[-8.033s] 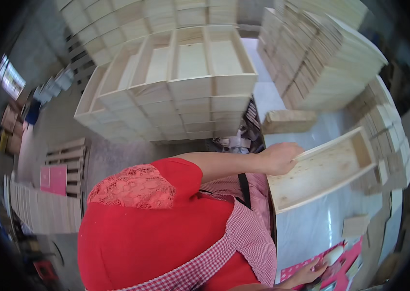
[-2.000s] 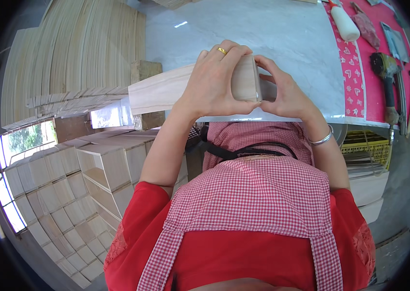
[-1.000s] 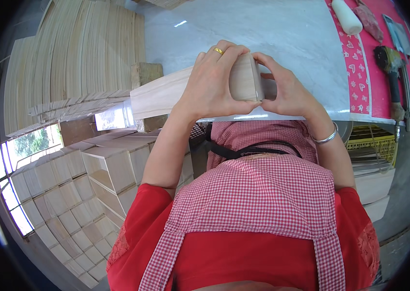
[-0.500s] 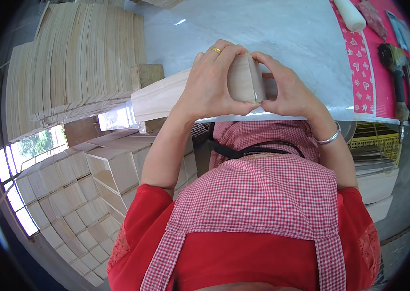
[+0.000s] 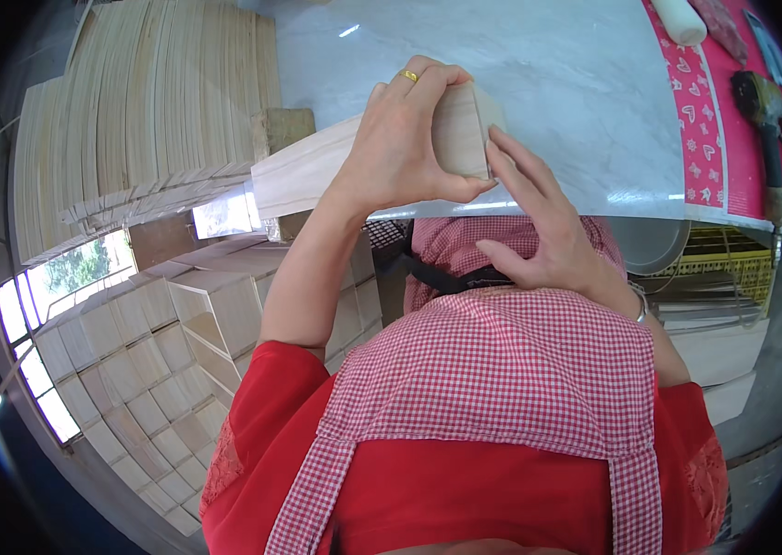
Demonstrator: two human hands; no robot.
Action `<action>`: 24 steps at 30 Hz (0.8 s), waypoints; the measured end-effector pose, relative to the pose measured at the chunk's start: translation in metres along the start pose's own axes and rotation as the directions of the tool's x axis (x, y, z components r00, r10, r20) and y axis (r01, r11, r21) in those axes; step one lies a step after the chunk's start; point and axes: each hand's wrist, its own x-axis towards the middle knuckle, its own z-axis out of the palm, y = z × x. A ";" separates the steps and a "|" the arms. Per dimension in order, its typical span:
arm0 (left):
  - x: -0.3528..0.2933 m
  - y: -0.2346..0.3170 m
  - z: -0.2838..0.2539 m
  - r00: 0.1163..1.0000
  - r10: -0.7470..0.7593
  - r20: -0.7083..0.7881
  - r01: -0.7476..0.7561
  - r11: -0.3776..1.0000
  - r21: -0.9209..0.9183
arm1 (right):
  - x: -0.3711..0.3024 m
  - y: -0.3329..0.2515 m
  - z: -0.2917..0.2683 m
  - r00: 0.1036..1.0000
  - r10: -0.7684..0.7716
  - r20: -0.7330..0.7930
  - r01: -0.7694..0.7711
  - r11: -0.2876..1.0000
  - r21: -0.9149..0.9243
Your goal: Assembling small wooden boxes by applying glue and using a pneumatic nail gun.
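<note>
Board stack [image 5: 155,111], far L. Wood block [image 5: 284,129] next, long pale wood pc [image 5: 307,162] over it, nr front edge of table [image 5: 585,129]. L hand [image 5: 395,139] grips pc's R end, fingers & thumb wide across it; R hand [image 5: 553,231] w/ fingertips at that end, thumb well apart. Air nailer [image 5: 763,100] on pink mat [image 5: 740,176], R.

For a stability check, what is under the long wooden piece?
A wooden block shows on both sides near the left end; the wooden piece hides its middle. Under the left hand, I cannot see.
</note>
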 end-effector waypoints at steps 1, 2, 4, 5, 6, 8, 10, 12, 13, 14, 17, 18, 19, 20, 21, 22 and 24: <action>0.000 0.000 0.000 1.000 -0.005 0.004 0.005 1.000 -0.003 | -0.003 0.000 0.000 1.000 -0.014 0.013 0.014 1.000 0.001; -0.001 0.000 -0.001 1.000 -0.007 0.004 0.007 1.000 -0.001 | -0.006 -0.001 0.001 1.000 -0.015 0.014 0.015 1.000 0.003; -0.002 -0.001 -0.002 1.000 0.012 -0.008 -0.012 1.000 0.006 | -0.011 -0.002 0.002 1.000 -0.005 -0.022 0.005 0.999 0.036; -0.002 -0.001 -0.001 1.000 0.026 -0.011 -0.026 1.000 0.006 | -0.012 -0.002 0.002 0.999 0.005 -0.042 -0.002 0.999 0.049; -0.001 -0.001 -0.001 1.000 0.027 -0.010 -0.027 1.000 0.006 | -0.012 -0.003 0.002 0.999 0.006 -0.044 -0.004 0.999 0.049; -0.001 -0.001 -0.001 1.000 0.019 -0.004 -0.019 1.000 -0.007 | -0.011 -0.004 0.004 0.999 -0.013 -0.048 0.013 1.000 0.007; -0.001 -0.002 -0.001 1.000 0.015 0.000 -0.015 1.000 -0.012 | -0.011 -0.003 0.004 0.998 -0.021 -0.051 0.021 1.000 -0.012; -0.001 -0.002 0.000 1.000 0.024 -0.008 -0.024 1.000 -0.008 | -0.012 -0.002 0.005 0.998 -0.038 -0.051 0.036 0.999 -0.031; -0.001 -0.002 0.000 1.000 0.028 -0.012 -0.029 1.000 -0.007 | -0.012 -0.001 0.005 0.998 -0.045 -0.050 0.043 0.998 -0.040; -0.001 -0.002 0.000 1.000 0.028 -0.009 -0.028 1.000 -0.007 | -0.013 0.000 0.006 0.998 -0.043 -0.052 0.041 0.998 -0.038; -0.001 -0.002 0.000 0.999 0.030 -0.017 -0.030 1.000 -0.007 | -0.013 0.001 0.007 0.998 -0.038 -0.056 0.035 0.998 -0.052; -0.001 -0.002 0.000 0.999 0.029 -0.015 -0.029 1.000 -0.008 | -0.013 0.001 0.007 0.998 -0.036 -0.055 0.034 0.998 -0.051; -0.001 -0.001 0.000 0.999 0.029 -0.019 -0.029 1.000 -0.007 | -0.013 0.001 0.007 0.998 -0.034 -0.056 0.031 0.998 -0.052; -0.001 -0.002 0.001 0.999 0.030 -0.023 -0.030 1.000 -0.006 | -0.013 0.001 0.007 0.998 -0.033 -0.057 0.030 0.998 -0.053; 0.000 -0.002 0.001 0.999 0.032 -0.027 -0.032 0.999 -0.005 | -0.013 0.002 0.008 0.998 -0.032 -0.059 0.028 0.998 -0.055; 0.000 -0.002 0.002 0.999 0.031 -0.026 -0.032 0.999 -0.006 | -0.013 0.002 0.008 0.998 -0.030 -0.059 0.027 0.998 -0.055; 0.000 -0.002 0.001 0.999 0.030 -0.022 -0.030 1.000 -0.008 | -0.013 0.001 0.008 0.998 -0.020 -0.057 0.018 0.999 -0.027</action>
